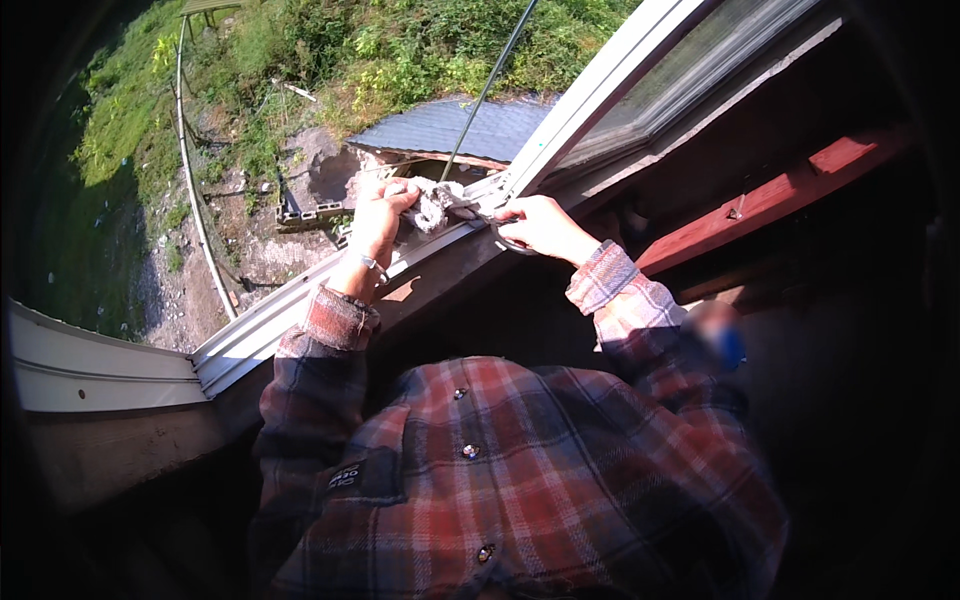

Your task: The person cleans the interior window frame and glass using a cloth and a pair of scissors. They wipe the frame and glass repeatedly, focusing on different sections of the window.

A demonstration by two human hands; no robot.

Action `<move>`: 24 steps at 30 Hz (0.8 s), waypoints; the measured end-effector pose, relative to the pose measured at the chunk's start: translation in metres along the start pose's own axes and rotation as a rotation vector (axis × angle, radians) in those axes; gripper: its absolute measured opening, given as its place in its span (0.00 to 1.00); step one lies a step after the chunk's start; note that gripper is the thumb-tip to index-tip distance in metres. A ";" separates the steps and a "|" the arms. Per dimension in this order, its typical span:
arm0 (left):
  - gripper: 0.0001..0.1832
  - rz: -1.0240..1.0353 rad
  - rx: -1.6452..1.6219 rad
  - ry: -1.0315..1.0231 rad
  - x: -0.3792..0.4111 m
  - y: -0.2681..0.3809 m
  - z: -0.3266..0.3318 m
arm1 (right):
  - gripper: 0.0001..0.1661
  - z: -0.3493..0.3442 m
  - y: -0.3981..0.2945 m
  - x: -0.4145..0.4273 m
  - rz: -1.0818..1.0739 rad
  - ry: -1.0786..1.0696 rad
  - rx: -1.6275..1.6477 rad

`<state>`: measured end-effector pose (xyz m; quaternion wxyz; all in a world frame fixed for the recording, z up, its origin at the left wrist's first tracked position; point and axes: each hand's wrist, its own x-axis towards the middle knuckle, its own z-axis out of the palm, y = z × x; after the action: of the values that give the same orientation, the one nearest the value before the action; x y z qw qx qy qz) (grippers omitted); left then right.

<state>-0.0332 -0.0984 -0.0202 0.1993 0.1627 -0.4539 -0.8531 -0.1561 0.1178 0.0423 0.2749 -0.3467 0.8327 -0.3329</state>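
Over the sill of an open window, my left hand (pixel 380 217) grips one end of a crumpled, greyish-white cloth (pixel 435 206). My right hand (pixel 541 225) is closed on dark-handled scissors (pixel 514 241), whose handle loop shows under the fingers. The cloth's other end lies against the scissors; whether the blades are in it, I cannot tell. Both hands are close to the white window frame (pixel 540 146), near its lower corner. A thin dark rod or cable (pixel 484 97) rises behind the cloth.
The white window track (pixel 262 337) runs diagonally below my hands. A glass pane (pixel 637 105) stands at the upper right. Indoors at right is a red-painted beam (pixel 750 202); a blurred person (pixel 716 334) is beside my right sleeve. Outside lie a grey roof (pixel 450 127), concrete blocks (pixel 307 216) and plants.
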 end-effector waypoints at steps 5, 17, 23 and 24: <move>0.07 0.172 -0.281 0.099 0.025 0.026 0.012 | 0.16 0.024 0.024 -0.005 -0.052 0.223 0.591; 0.12 0.079 0.546 0.203 -0.001 0.004 0.046 | 0.16 0.000 0.045 -0.026 -0.272 0.217 -0.015; 0.12 0.572 0.874 -0.047 -0.005 0.004 0.084 | 0.11 -0.003 0.061 -0.051 -0.296 0.269 0.000; 0.11 0.514 1.068 0.007 -0.016 0.009 0.099 | 0.11 -0.006 0.067 -0.059 -0.333 0.343 -0.040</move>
<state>-0.0627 -0.0246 0.0424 0.2918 0.1282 -0.8445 -0.4305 -0.1508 0.2012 0.0092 0.0636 -0.4231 0.8048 -0.4114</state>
